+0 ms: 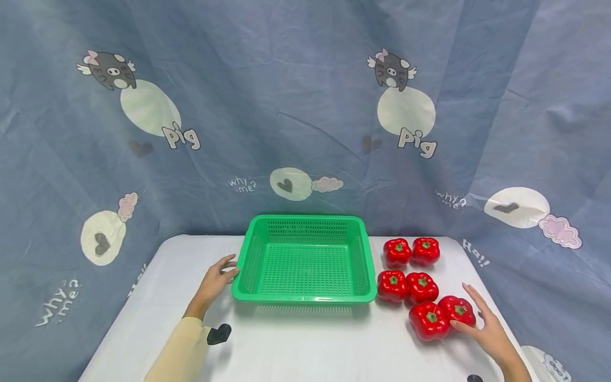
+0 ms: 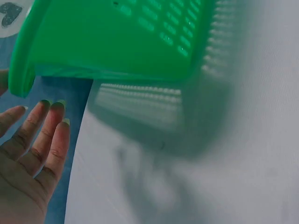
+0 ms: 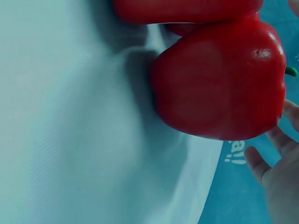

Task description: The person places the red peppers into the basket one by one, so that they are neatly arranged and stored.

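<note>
In the head view, a green plastic basket (image 1: 305, 298) with slotted walls sits on the white table. My left hand (image 1: 213, 281) is at its left rim, thumb tip right at the edge and fingers loosely extended. The left wrist view has those fingers (image 2: 53, 135) spread below the basket's rim (image 2: 21, 70), curled round nothing. On the right, my right hand (image 1: 489, 331) reaches round the nearest right red bell pepper (image 1: 453, 306), thumb overlapping its front and fingers extended along its right. In the right wrist view, fingertips (image 3: 257, 161) lie close beside that pepper (image 3: 215, 86).
Another bell pepper (image 1: 428, 324) sits against its left side. Behind stand several more red bell peppers (image 1: 392, 286) in pairs, right of the basket. A blue patterned cloth (image 1: 305, 116) hangs behind the white table (image 1: 305, 345).
</note>
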A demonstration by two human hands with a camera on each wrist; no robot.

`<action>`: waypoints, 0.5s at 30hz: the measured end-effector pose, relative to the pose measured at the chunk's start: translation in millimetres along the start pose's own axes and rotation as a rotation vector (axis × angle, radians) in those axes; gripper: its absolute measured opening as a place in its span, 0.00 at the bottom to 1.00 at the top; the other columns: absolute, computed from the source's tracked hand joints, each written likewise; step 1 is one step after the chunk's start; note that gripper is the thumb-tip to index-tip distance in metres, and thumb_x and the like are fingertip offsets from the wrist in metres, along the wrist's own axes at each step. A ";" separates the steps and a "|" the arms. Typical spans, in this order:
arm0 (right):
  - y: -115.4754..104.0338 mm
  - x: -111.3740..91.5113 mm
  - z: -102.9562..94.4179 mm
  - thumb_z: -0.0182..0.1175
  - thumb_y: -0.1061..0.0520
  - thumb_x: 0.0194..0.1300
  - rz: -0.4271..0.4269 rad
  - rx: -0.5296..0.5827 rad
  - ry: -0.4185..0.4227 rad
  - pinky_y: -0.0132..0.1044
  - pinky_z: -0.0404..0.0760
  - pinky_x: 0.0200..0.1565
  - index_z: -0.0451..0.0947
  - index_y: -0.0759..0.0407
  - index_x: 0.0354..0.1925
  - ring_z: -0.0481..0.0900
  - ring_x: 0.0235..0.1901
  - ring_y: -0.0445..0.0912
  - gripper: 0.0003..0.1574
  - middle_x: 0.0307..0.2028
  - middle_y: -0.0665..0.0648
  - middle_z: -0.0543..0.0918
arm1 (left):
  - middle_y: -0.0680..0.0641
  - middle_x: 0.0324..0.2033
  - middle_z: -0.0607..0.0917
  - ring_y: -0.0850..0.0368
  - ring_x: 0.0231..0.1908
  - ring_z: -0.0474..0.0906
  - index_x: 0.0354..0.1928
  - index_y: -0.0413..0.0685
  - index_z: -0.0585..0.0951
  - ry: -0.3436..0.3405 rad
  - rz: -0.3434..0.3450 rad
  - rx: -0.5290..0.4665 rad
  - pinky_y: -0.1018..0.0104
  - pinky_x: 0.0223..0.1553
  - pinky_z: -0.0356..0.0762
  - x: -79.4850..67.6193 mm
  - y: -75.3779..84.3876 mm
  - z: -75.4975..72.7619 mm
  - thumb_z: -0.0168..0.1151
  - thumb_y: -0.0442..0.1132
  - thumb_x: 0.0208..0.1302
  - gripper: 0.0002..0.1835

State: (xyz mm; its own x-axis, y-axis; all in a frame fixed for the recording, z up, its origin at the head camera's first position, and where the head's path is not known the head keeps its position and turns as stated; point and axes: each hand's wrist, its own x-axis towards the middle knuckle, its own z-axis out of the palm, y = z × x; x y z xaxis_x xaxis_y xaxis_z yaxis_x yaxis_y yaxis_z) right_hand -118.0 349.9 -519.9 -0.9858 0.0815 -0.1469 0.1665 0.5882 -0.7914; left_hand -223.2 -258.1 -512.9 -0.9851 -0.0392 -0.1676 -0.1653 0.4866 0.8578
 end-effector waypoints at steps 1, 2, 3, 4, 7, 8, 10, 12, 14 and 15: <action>1.1 -0.1 0.4 0.70 0.50 0.56 -0.013 0.006 0.002 0.74 0.50 0.60 0.38 0.59 0.76 0.41 0.69 0.71 0.64 0.72 0.74 0.42 | 0.31 0.64 0.67 0.38 0.59 0.71 0.72 0.38 0.57 0.001 -0.001 0.005 0.52 0.56 0.75 0.4 -0.1 0.6 0.51 0.41 0.71 0.31; 2.0 0.0 0.9 0.70 0.50 0.56 -0.021 0.010 0.000 0.74 0.50 0.60 0.39 0.59 0.76 0.42 0.69 0.71 0.64 0.72 0.74 0.43 | 0.31 0.63 0.67 0.38 0.58 0.71 0.72 0.38 0.58 0.005 -0.003 0.007 0.52 0.55 0.76 0.8 -0.3 1.2 0.51 0.40 0.71 0.31; 2.9 0.1 1.4 0.70 0.51 0.56 -0.025 0.014 -0.004 0.74 0.51 0.60 0.39 0.59 0.76 0.43 0.68 0.71 0.64 0.72 0.74 0.44 | 0.31 0.63 0.68 0.38 0.58 0.71 0.71 0.37 0.58 0.009 -0.005 0.009 0.52 0.55 0.76 1.0 -0.3 1.8 0.51 0.40 0.72 0.30; 3.7 -0.1 1.9 0.70 0.52 0.56 -0.028 0.019 -0.007 0.74 0.51 0.60 0.40 0.60 0.75 0.44 0.68 0.71 0.63 0.72 0.74 0.45 | 0.31 0.63 0.68 0.38 0.57 0.71 0.71 0.37 0.60 0.015 -0.006 0.008 0.51 0.55 0.76 1.3 -0.4 2.5 0.51 0.40 0.72 0.29; 5.4 0.1 3.8 0.69 0.53 0.57 -0.015 0.031 -0.030 0.73 0.53 0.60 0.42 0.61 0.75 0.45 0.68 0.71 0.61 0.71 0.75 0.47 | 0.31 0.62 0.69 0.38 0.57 0.72 0.70 0.37 0.62 0.024 -0.014 0.014 0.51 0.55 0.76 2.0 -1.8 3.4 0.50 0.40 0.73 0.28; 5.7 0.2 4.4 0.69 0.52 0.57 -0.006 0.033 -0.037 0.73 0.53 0.60 0.42 0.61 0.75 0.45 0.68 0.71 0.61 0.71 0.75 0.48 | 0.31 0.62 0.69 0.39 0.58 0.72 0.69 0.37 0.63 0.025 -0.019 0.015 0.51 0.55 0.75 2.0 -2.0 3.6 0.50 0.41 0.73 0.27; 6.5 -0.3 5.3 0.69 0.54 0.57 -0.002 0.038 -0.044 0.73 0.54 0.59 0.44 0.62 0.75 0.46 0.67 0.71 0.59 0.70 0.75 0.50 | 0.32 0.62 0.69 0.39 0.58 0.72 0.69 0.37 0.64 0.022 -0.031 0.013 0.50 0.56 0.74 1.7 -1.6 4.3 0.50 0.42 0.73 0.27; 7.8 -0.2 5.6 0.69 0.54 0.57 -0.005 0.033 -0.047 0.74 0.55 0.58 0.46 0.62 0.74 0.47 0.67 0.70 0.58 0.70 0.75 0.51 | 0.33 0.62 0.69 0.39 0.57 0.72 0.69 0.38 0.64 0.016 -0.047 0.000 0.48 0.57 0.73 1.3 -0.5 5.2 0.50 0.42 0.74 0.26; 8.9 0.5 5.3 0.70 0.54 0.57 -0.020 0.022 -0.045 0.74 0.56 0.58 0.48 0.63 0.74 0.47 0.67 0.70 0.57 0.70 0.74 0.51 | 0.32 0.62 0.69 0.38 0.57 0.73 0.69 0.36 0.64 0.012 -0.054 -0.013 0.47 0.58 0.72 1.1 1.3 5.6 0.49 0.42 0.74 0.27; 9.4 0.7 5.1 0.70 0.55 0.57 -0.031 0.020 -0.041 0.74 0.56 0.57 0.49 0.64 0.73 0.48 0.67 0.70 0.56 0.70 0.74 0.51 | 0.33 0.62 0.69 0.38 0.57 0.73 0.69 0.36 0.64 0.011 -0.059 -0.021 0.47 0.59 0.71 1.0 2.5 5.7 0.49 0.42 0.74 0.26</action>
State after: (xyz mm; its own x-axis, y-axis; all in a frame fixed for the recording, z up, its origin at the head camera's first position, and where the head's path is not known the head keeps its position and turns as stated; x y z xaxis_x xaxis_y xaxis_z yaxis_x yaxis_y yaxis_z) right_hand -117.0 351.4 -530.4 -0.9888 0.0300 -0.1463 0.1369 0.5736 -0.8076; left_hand -224.4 -251.9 -513.7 -0.9740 -0.0769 -0.2130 -0.2240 0.4650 0.8565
